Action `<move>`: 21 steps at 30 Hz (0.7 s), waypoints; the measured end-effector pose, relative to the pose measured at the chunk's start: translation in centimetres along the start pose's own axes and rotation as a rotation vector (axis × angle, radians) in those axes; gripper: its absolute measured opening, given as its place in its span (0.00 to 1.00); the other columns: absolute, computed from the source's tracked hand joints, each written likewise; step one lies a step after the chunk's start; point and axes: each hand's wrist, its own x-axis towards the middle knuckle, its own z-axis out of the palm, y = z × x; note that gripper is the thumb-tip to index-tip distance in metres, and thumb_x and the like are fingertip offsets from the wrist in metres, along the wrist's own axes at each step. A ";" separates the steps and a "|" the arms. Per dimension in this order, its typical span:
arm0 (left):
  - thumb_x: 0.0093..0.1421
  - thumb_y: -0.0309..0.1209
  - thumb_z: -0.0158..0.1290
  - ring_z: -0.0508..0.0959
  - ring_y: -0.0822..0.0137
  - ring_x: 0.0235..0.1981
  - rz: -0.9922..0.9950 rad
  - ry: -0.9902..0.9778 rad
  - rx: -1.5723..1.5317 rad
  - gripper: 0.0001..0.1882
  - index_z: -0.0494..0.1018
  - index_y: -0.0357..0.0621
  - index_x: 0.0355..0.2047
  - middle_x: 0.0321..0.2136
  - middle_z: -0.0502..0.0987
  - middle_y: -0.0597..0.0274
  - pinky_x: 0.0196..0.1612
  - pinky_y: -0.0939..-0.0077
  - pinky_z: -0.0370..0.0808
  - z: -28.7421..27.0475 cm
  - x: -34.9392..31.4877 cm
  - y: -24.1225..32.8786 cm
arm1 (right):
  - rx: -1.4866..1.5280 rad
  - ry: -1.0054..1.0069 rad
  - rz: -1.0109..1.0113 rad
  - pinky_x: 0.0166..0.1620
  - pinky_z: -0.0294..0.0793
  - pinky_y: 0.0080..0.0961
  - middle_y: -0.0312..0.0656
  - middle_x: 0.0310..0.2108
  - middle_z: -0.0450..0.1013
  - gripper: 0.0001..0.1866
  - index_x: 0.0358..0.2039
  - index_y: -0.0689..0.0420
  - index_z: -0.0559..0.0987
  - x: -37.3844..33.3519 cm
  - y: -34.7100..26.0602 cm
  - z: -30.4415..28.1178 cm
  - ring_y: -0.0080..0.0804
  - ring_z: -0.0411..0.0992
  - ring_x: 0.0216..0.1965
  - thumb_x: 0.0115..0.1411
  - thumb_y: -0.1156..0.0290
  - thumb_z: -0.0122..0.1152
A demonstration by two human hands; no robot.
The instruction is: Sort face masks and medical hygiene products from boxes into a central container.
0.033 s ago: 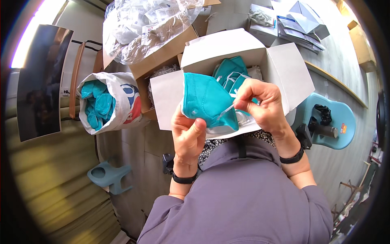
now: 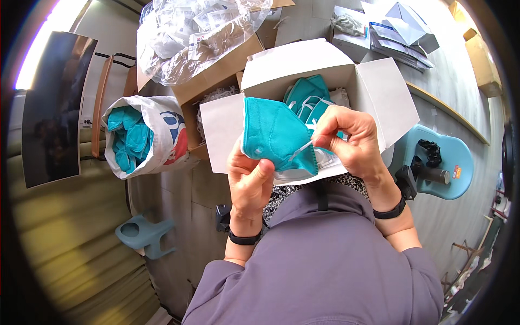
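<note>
A teal folded face mask (image 2: pixel 273 132) is held up over the open white carton (image 2: pixel 379 81). My left hand (image 2: pixel 250 176) grips its lower left edge, thumb on the front and the other fingers behind. With thumb and fingertips pinched, my right hand (image 2: pixel 349 138) holds a thin white strap (image 2: pixel 301 149) of this mask, drawn taut across its right side. More teal masks (image 2: pixel 309 92) with white straps lie inside the carton, partly hidden by the held mask and my right hand.
Left of the carton stands a white bag (image 2: pixel 162 130) filled with teal masks. Behind it, a cardboard box (image 2: pixel 216 73) carries clear plastic with white packets. A blue stool (image 2: pixel 460 162) holding a dark cylinder is at the right; another small stool (image 2: pixel 143 233) is at the lower left.
</note>
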 end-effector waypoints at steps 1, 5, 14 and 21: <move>0.56 0.24 0.65 0.78 0.59 0.52 0.001 0.013 -0.011 0.29 0.68 0.32 0.57 0.50 0.77 0.51 0.59 0.60 0.73 0.0 -0.1 0.3 | -0.018 0.000 -0.003 0.33 0.70 0.15 0.35 0.26 0.75 0.10 0.24 0.62 0.78 -0.1 -0.5 0.0 0.17 0.71 0.28 0.51 0.93 0.60; 0.54 0.24 0.68 0.80 0.59 0.49 0.061 -0.018 0.000 0.31 0.69 0.31 0.56 0.47 0.79 0.50 0.56 0.61 0.76 -0.4 -0.5 1.1 | -0.043 0.021 -0.060 0.33 0.71 0.16 0.36 0.26 0.75 0.11 0.24 0.62 0.77 0.0 -1.1 0.1 0.18 0.72 0.29 0.50 0.94 0.59; 0.58 0.28 0.64 0.80 0.56 0.50 0.187 -0.007 -0.303 0.28 0.69 0.37 0.57 0.49 0.78 0.50 0.56 0.59 0.76 -3.3 -3.0 4.7 | -0.316 0.439 -0.188 0.32 0.71 0.15 0.35 0.24 0.75 0.10 0.26 0.61 0.79 1.6 0.3 -4.1 0.18 0.71 0.26 0.58 0.89 0.53; 0.60 0.17 0.55 0.74 0.67 0.44 0.324 0.093 0.400 0.15 0.70 0.36 0.48 0.42 0.74 0.59 0.51 0.72 0.70 -2.5 -1.2 7.3 | -0.916 -0.247 0.222 0.39 0.75 0.34 0.45 0.29 0.79 0.08 0.30 0.56 0.84 2.0 0.9 -4.3 0.42 0.78 0.33 0.58 0.66 0.63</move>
